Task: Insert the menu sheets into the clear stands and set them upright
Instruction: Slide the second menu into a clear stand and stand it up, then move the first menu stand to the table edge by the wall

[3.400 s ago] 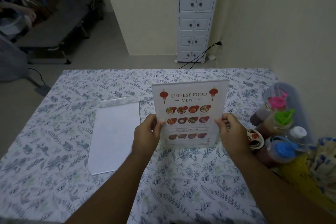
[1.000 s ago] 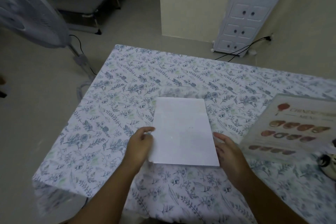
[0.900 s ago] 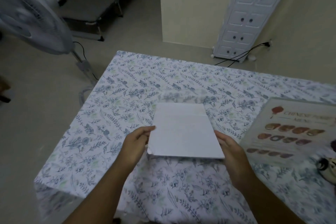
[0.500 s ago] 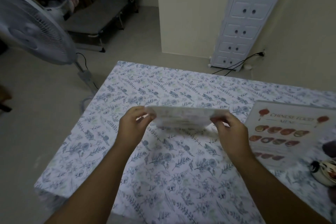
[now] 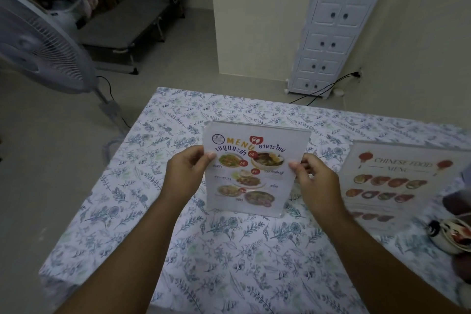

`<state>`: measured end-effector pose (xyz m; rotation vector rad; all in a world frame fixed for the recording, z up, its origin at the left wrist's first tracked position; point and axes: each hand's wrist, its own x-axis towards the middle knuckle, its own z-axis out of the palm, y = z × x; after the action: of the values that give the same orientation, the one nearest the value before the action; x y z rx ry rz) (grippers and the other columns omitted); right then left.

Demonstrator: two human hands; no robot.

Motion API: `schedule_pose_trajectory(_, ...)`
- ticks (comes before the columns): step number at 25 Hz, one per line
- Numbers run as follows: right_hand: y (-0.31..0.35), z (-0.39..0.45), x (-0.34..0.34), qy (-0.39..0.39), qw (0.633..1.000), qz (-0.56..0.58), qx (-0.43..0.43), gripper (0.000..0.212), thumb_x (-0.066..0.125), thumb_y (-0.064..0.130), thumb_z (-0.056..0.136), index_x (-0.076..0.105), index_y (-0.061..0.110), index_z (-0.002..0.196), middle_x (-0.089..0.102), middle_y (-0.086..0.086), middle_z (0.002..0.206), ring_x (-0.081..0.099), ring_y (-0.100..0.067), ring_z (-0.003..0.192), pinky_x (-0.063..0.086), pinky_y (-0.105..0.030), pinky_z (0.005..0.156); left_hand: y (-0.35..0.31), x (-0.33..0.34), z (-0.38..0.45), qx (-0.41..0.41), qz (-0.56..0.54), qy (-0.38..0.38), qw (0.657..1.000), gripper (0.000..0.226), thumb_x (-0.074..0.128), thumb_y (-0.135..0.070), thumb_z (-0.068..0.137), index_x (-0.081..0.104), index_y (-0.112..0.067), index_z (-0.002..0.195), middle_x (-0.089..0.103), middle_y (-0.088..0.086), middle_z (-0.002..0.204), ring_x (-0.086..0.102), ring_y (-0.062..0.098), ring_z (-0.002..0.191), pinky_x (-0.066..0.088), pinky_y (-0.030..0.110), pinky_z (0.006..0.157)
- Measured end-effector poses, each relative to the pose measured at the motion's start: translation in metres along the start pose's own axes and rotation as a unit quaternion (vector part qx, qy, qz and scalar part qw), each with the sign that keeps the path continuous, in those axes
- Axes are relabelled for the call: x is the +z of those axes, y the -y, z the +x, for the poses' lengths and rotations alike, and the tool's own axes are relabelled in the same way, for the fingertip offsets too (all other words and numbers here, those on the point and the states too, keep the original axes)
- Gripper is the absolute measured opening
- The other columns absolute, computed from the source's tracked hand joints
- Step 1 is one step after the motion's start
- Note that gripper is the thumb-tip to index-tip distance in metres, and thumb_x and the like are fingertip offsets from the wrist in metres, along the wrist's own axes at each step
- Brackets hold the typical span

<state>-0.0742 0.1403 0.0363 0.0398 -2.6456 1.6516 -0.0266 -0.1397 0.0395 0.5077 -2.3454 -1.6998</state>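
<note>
A clear stand holding a Thai food menu sheet (image 5: 254, 168) faces me, upright over the middle of the floral tablecloth. My left hand (image 5: 184, 172) pinches its left edge and my right hand (image 5: 314, 182) pinches its right edge. The stand's bottom edge is at or just above the cloth; I cannot tell if it touches. A second clear stand with the Chinese food menu (image 5: 397, 181) is on the table at the right, leaning back.
The table (image 5: 229, 250) has its left edge close to a standing fan (image 5: 38, 43). A small patterned bowl (image 5: 451, 237) and a dark container sit at the right edge. A white drawer tower (image 5: 339, 25) and a folding bed (image 5: 132, 18) stand beyond.
The stand that lay flat with its white back up was lifted by both hands, turned over edge-on, and now faces me upright with the Thai menu showing.
</note>
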Motion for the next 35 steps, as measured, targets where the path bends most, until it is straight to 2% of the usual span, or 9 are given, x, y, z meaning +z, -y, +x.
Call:
schedule_pose_trajectory(5, -0.004, -0.006, 0.008, -0.009, 0.999, -0.028, -0.012, 0.01, 0.062, 0.025, 0.1, 0.067, 0.016, 0.097, 0.07, 0.012, 0.086, 0.066, 0.006, 0.074, 0.053, -0.01, 0.057, 0.006, 0.001, -0.002, 0.006, 0.031, -0.007, 0.999, 0.011, 0.067, -0.028, 0.096, 0.076, -0.025, 0.102, 0.079, -0.016, 0.091, 0.072, -0.004, 0.088, 0.059, 0.019, 0.075)
schedule_pose_trajectory(12, -0.005, -0.011, 0.011, -0.023, 0.998, -0.051, -0.029, 0.007, 0.06, 0.025, 0.101, 0.06, 0.022, 0.094, 0.068, 0.009, 0.084, 0.065, 0.01, 0.076, 0.051, -0.009, 0.056, 0.01, 0.008, -0.01, 0.019, 0.04, -0.039, 0.998, 0.012, 0.065, -0.029, 0.097, 0.075, -0.022, 0.101, 0.077, -0.018, 0.088, 0.071, -0.005, 0.085, 0.055, 0.012, 0.065)
schedule_pose_trajectory(16, -0.003, -0.011, 0.01, -0.017, 0.998, -0.059, -0.031, 0.007, 0.058, 0.028, 0.102, 0.06, 0.025, 0.096, 0.066, 0.012, 0.08, 0.064, 0.005, 0.071, 0.05, -0.017, 0.054, 0.006, 0.014, -0.017, 0.014, 0.081, -0.067, 0.994, 0.019, 0.061, -0.037, 0.099, 0.074, -0.023, 0.104, 0.077, -0.014, 0.092, 0.072, 0.002, 0.084, 0.061, 0.03, 0.072)
schedule_pose_trajectory(19, -0.002, -0.01, 0.006, 0.01, 0.997, -0.065, -0.035, 0.006, 0.057, 0.029, 0.102, 0.061, 0.025, 0.102, 0.069, 0.009, 0.089, 0.066, -0.004, 0.081, 0.052, -0.025, 0.062, -0.005, 0.022, -0.031, -0.004, 0.101, -0.081, 0.992, 0.025, 0.051, -0.04, 0.103, 0.071, -0.028, 0.113, 0.076, -0.011, 0.103, 0.071, 0.01, 0.096, 0.06, 0.035, 0.081)
schedule_pose_trajectory(22, -0.006, -0.023, -0.005, 0.08, 0.991, -0.095, -0.042, 0.033, 0.052, 0.038, 0.102, 0.054, 0.03, 0.134, 0.067, 0.004, 0.125, 0.064, -0.016, 0.112, 0.055, -0.038, 0.087, -0.013, 0.035, -0.062, -0.02, 0.127, -0.084, 0.988, 0.049, 0.046, -0.046, 0.103, 0.051, -0.026, 0.148, 0.06, -0.007, 0.143, 0.055, 0.01, 0.129, 0.049, 0.035, 0.105)
schedule_pose_trajectory(24, -0.009, -0.04, -0.019, 0.117, 0.977, -0.167, -0.054, 0.053, 0.047, 0.047, 0.102, 0.037, 0.033, 0.153, 0.051, 0.006, 0.152, 0.047, -0.017, 0.138, 0.046, -0.044, 0.109, -0.016, 0.043, -0.088, -0.024, 0.16, -0.084, 0.983, 0.059, 0.045, -0.046, 0.103, 0.036, -0.023, 0.157, 0.043, -0.005, 0.158, 0.039, 0.01, 0.144, 0.037, 0.037, 0.117)
schedule_pose_trajectory(26, -0.013, -0.058, -0.036, 0.138, 0.959, -0.232, -0.081, 0.063, 0.041, 0.051, 0.103, 0.026, 0.029, 0.159, 0.029, 0.007, 0.166, 0.022, -0.013, 0.153, 0.025, -0.043, 0.124, -0.019, 0.052, -0.111, -0.017, 0.196, -0.058, 0.979, 0.063, 0.042, -0.048, 0.103, 0.028, -0.024, 0.16, 0.032, -0.003, 0.166, 0.024, 0.013, 0.154, 0.028, 0.042, 0.124)
schedule_pose_trajectory(30, -0.026, -0.095, -0.072, 0.143, 0.931, -0.326, -0.082, 0.066, 0.032, 0.054, 0.104, 0.012, 0.029, 0.162, 0.008, 0.011, 0.171, -0.001, -0.007, 0.156, 0.0, -0.034, 0.126, -0.025, 0.076, -0.148, 0.049, 0.276, 0.03, 0.96, 0.068, 0.034, -0.05, 0.103, 0.015, -0.022, 0.163, 0.016, -0.004, 0.171, 0.007, 0.011, 0.158, 0.009, 0.033, 0.128)
schedule_pose_trajectory(35, -0.045, -0.13, -0.117, 0.08, 0.911, -0.405, 0.005, 0.072, 0.028, 0.059, 0.103, 0.011, 0.024, 0.163, 0.006, 0.006, 0.172, -0.001, -0.011, 0.157, -0.003, -0.034, 0.126, -0.025, 0.114, -0.165, 0.131, 0.345, 0.14, 0.919, 0.077, 0.025, -0.06, 0.101, 0.006, -0.02, 0.164, 0.002, -0.003, 0.173, -0.005, 0.016, 0.159, 0.0, 0.034, 0.128)
